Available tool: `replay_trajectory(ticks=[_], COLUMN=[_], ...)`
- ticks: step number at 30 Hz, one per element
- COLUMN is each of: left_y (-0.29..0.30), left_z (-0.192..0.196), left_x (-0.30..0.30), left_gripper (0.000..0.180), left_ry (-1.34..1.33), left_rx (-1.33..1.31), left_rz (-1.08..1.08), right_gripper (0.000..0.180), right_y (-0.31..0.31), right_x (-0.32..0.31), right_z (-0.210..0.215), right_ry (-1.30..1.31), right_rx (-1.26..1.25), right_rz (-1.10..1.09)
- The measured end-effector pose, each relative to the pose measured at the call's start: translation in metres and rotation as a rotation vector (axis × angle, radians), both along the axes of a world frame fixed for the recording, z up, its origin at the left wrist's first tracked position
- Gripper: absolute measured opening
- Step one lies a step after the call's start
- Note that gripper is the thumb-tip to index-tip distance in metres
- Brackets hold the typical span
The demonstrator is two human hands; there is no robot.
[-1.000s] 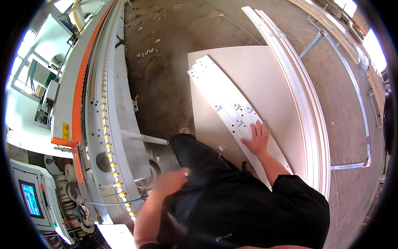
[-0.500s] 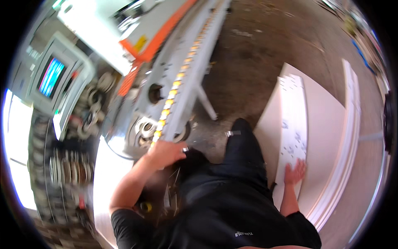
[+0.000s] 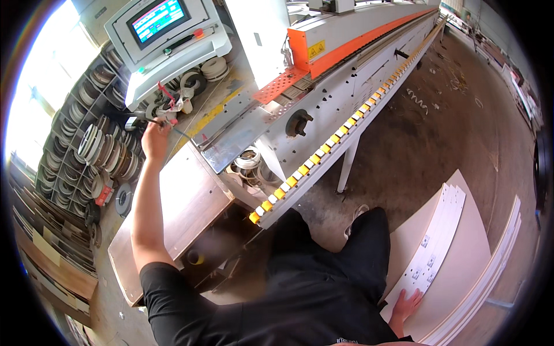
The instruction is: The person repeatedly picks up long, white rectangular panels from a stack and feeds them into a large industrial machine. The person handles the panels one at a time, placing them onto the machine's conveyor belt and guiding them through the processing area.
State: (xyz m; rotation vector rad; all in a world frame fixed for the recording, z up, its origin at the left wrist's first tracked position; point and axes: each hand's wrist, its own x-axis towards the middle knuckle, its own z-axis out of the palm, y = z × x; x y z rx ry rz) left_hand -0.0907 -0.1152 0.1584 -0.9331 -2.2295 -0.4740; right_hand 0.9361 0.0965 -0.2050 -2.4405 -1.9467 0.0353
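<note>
Raised at the left, my left hand (image 3: pixel 156 140) is closed around a small dark tool (image 3: pixel 154 120) with a reddish end and what looks like a thin hose, above the far end of a wooden cabinet (image 3: pixel 167 190). Its exact kind is hard to make out. My right hand (image 3: pixel 407 303) lies with fingers apart on a stack of narrow white panels (image 3: pixel 431 245). Small labels and dark holes mark the top panel. Beneath the stack is a wider pale board (image 3: pixel 468 230).
A long grey and orange machine (image 3: pixel 369 34) runs away ahead, with a rail of yellow and white rollers (image 3: pixel 314 160) near my legs. A control panel (image 3: pixel 164 32) stands at upper left. Edging rolls (image 3: pixel 107 141) fill a rack. More white strips (image 3: pixel 490 277) lie at right.
My left hand has left the near end of the roller rail and gone up and left, taking hold of the dark tool. My right hand stays on the white panels. The view has shifted.
</note>
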Motion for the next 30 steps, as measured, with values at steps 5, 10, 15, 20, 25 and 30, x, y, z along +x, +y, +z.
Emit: replay_trajectory(ticks=[5, 10, 15, 20, 25, 30], left_y=[0.010, 0.054, 0.053, 0.088, 0.087, 0.086], left_z=[-0.006, -0.018, -0.031, -0.072, -0.119, -0.115], left_x=[-0.077, -0.131, -0.207, -0.206, -0.132, 0.044], left_gripper=[0.028, 0.028, 0.029, 0.031, 0.036, 0.039], left_ry=[-0.319, -0.344, -0.527, -0.631, -0.662, -0.866], left_rx=[0.457, 0.439, 0.519, 0.540, 0.763, 0.921], left_rz=[-0.018, -0.002, 0.049, -0.130, -0.017, -0.432], right_gripper=[0.083, 0.082, 0.083, 0.087, 0.087, 0.077], right_y=[-0.007, -0.014, -0.002, -0.010, 0.011, 0.031], right_x=[-0.010, -0.029, -0.044, -0.031, 0.004, -0.008], right_z=[0.008, 0.021, 0.006, 0.014, 0.018, 0.037], right_ry=[0.010, 0.082, 0.238, 0.349, 0.309, 0.355], right_rx=[-0.021, -0.054, -0.073, -0.110, -0.102, -0.011], right_rz=[0.081, 0.022, -0.068, -0.127, -0.139, -0.351])
